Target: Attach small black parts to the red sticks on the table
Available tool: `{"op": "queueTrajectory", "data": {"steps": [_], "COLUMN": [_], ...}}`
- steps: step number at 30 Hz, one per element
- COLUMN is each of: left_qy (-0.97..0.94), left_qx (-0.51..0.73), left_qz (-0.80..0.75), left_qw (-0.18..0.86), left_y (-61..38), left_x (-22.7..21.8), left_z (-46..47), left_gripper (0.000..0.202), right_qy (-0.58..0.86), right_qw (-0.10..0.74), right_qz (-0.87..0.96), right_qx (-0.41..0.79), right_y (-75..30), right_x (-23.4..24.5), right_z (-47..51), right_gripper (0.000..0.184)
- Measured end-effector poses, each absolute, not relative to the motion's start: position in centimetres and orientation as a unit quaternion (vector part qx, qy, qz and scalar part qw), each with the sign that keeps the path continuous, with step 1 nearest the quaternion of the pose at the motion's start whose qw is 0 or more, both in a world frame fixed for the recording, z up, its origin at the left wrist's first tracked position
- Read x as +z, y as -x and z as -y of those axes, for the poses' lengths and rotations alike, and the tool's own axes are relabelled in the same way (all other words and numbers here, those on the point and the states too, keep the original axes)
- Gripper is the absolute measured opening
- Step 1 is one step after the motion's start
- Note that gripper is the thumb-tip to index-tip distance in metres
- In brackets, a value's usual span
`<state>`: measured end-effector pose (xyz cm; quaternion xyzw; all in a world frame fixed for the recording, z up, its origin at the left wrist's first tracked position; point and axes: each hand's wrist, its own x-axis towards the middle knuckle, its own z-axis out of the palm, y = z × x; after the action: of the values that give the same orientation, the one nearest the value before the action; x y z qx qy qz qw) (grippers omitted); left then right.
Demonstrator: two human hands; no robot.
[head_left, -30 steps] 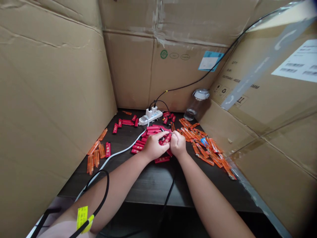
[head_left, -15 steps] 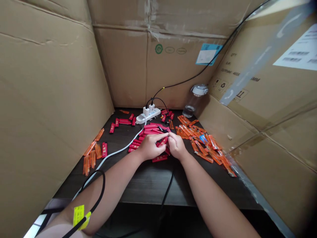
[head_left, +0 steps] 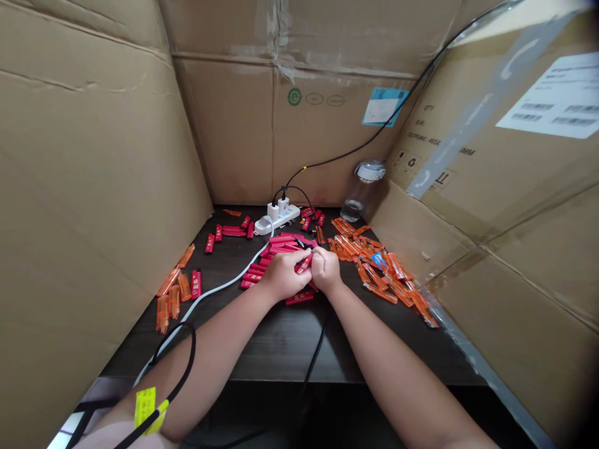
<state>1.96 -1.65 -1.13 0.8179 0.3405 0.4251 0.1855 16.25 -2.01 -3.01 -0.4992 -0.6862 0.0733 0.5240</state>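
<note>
My left hand (head_left: 282,275) is closed round a red lighter (head_left: 304,264) with pale lettering on its side, held tilted above the pile. Curled into a fist, my right hand (head_left: 326,268) presses against the upper end of that lighter; what its fingers grip is hidden. Beneath and behind both hands lies a heap of red lighters (head_left: 279,241), partly covered by them. One more red lighter (head_left: 299,297) lies just in front of my left hand.
Orange see-through lighters (head_left: 369,249) are strewn on the right, a few more (head_left: 174,299) at the left. A white power strip (head_left: 281,218) with plugs and a water bottle (head_left: 358,193) stand behind. A white cable (head_left: 219,288) crosses the dark table (head_left: 276,355); cardboard walls (head_left: 224,125) enclose it.
My right hand has turned and curled tighter into a fist against the lighter's end. My left hand keeps its hold. The whole view has shifted slightly.
</note>
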Motion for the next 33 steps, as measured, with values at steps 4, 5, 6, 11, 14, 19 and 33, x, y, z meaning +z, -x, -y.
{"op": "queueTrajectory", "data": {"steps": [4,5,6,11,14,19,33], "left_qy": [-0.810,-0.808,-0.807,-0.800,-0.802,-0.816,-0.551], "left_qx": [0.397,0.394,0.392,0.380,0.377,0.382,0.443], "left_qz": [-0.379,-0.385,-0.389,-0.402,-0.405,-0.381,-0.465], "left_qw": [0.208,0.208,0.209,0.231,0.226,0.207,0.533], "left_y": [-2.0,-1.9,-1.9,-1.7,-1.7,-1.7,-1.3], "left_x": [-0.7,-0.6,-0.6,-0.2,0.0,0.2,0.8], "left_z": [1.9,2.0,2.1,2.2,2.4,2.9,1.2], "left_gripper": [0.036,0.036,0.034,0.028,0.028,0.030,0.055], "right_qy": [0.504,0.505,0.505,0.511,0.519,0.512,0.577], "right_qw": [0.505,0.502,0.499,0.490,0.490,0.494,0.443], "right_qz": [0.698,0.700,0.702,0.704,0.698,0.698,0.678], "right_qx": [0.056,0.053,0.051,0.051,0.058,0.081,0.107], "right_y": [-16.4,-16.4,-16.4,-16.3,-16.1,-16.1,-18.1], "right_x": [-2.8,-2.7,-2.7,-2.6,-2.7,-2.5,-3.1], "right_z": [2.2,2.2,2.3,2.4,2.4,2.5,-0.1], "right_gripper": [0.024,0.024,0.024,0.024,0.026,0.027,0.017]}}
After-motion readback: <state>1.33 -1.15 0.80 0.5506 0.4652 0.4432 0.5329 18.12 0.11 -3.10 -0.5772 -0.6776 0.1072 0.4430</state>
